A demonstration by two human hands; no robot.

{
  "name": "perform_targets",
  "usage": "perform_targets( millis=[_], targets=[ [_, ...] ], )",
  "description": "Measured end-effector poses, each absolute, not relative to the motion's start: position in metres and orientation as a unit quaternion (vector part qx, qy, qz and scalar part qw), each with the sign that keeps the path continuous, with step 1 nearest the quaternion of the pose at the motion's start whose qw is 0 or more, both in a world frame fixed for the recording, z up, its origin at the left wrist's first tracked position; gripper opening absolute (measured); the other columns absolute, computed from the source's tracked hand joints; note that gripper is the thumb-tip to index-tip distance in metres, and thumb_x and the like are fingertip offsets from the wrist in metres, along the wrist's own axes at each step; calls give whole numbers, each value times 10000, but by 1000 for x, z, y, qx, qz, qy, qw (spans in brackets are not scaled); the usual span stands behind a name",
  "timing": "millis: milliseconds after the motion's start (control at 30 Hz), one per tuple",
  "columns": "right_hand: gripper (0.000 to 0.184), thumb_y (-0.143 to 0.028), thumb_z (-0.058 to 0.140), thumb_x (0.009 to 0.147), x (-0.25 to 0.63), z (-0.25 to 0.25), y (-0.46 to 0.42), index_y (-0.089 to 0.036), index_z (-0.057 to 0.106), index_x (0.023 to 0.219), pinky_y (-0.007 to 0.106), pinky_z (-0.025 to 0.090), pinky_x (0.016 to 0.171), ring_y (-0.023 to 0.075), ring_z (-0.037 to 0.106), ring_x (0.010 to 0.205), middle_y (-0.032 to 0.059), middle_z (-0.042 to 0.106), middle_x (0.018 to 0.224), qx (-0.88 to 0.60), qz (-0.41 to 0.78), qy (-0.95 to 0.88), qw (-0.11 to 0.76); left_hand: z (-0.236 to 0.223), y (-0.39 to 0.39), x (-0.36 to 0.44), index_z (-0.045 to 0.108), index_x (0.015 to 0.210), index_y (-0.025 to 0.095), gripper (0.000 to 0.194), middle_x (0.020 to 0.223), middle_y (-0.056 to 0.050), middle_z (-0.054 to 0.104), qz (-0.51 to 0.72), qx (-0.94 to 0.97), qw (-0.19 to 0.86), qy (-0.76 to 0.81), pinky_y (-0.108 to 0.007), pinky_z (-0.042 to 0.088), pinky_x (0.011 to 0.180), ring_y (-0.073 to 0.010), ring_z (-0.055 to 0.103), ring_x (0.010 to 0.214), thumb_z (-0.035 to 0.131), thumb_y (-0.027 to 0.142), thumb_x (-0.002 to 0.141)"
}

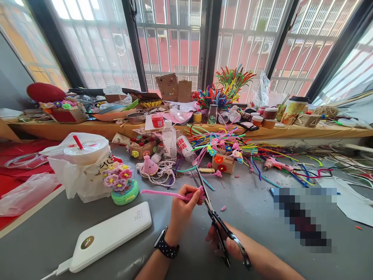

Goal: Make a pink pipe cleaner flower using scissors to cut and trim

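Left hand pinches a pink pipe cleaner between the scissors gripped by right hand.

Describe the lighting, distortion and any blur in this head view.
Head view: strong daylight from the windows washes out the panes; the wide lens bows the window frames and the table edges; a pixelated block hides something right of the scissors; the left hand, pink pipe cleaner and right hand look sharp.
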State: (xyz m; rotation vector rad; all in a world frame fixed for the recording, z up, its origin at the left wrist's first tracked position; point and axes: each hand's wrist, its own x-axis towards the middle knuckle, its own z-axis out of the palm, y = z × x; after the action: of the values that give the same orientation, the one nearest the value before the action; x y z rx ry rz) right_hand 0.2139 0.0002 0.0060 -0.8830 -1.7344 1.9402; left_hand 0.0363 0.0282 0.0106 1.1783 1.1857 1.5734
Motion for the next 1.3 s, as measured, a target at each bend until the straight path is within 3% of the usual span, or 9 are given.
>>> perform_targets(
  millis=[167,267,400,533,633,833,967,1133,1300],
  targets=[
    [736,-683,514,579,218,14,4,-141,499,1077,382,354,872,247,474,1014,147,506,1087,-277,764,-554,184,9,30,34,544,652,140,174,543,20,577,623,449,458,448,-223,465,477,-102,542,473,629,291,665],
    [760,-711,514,535,219,8,5,-119,534,1011,396,389,820,280,504,976,169,534,1057,-304,727,-584,194,8,30,34,543,655,142,162,556,22,576,629,451,462,433,-215,463,487,-97,544,488,617,283,682],
    [716,-616,570,595,221,3,1,-134,469,1115,382,344,884,280,431,1081,165,488,1147,-358,666,-619,211,8,28,35,541,655,147,158,568,14,584,637,456,440,440,-223,464,495,-106,550,494,620,281,680],
    [727,-668,554,553,222,0,-3,-174,501,1085,383,320,902,287,364,1144,136,476,1183,-286,787,-506,206,10,27,36,544,656,148,152,561,17,577,651,459,416,439,-224,454,495,-104,537,486,620,278,678],
    [708,-728,471,556,217,-7,-4,-176,545,993,422,352,857,289,410,1110,134,522,1128,-243,866,-401,174,13,28,34,537,637,150,151,531,28,561,661,458,404,435,-222,445,487,-98,527,471,625,268,674],
    [630,-662,618,443,214,-29,7,-157,583,818,415,371,815,285,480,1028,154,553,1074,-341,826,-405,194,15,28,30,527,629,153,203,550,33,561,683,420,454,388,-228,452,473,-95,532,476,654,311,638],
    [703,-747,533,445,222,-35,5,-145,548,806,411,359,815,280,527,955,173,574,1017,-294,808,-455,230,17,27,31,527,619,151,220,549,43,558,677,380,515,363,-214,450,465,-86,538,476,683,306,607],
    [653,-724,550,470,218,-30,-8,-156,506,789,358,383,763,257,541,915,147,573,984,-220,811,-478,255,17,27,33,528,609,149,208,546,46,571,661,376,541,359,-205,445,480,-78,537,473,686,284,611],
    [664,-758,461,523,214,-13,-17,-156,495,800,358,382,788,256,530,927,135,571,946,-210,806,-506,226,15,28,33,533,624,146,174,539,39,595,660,384,545,346,-196,438,485,-77,541,484,666,257,644]
  ],
)
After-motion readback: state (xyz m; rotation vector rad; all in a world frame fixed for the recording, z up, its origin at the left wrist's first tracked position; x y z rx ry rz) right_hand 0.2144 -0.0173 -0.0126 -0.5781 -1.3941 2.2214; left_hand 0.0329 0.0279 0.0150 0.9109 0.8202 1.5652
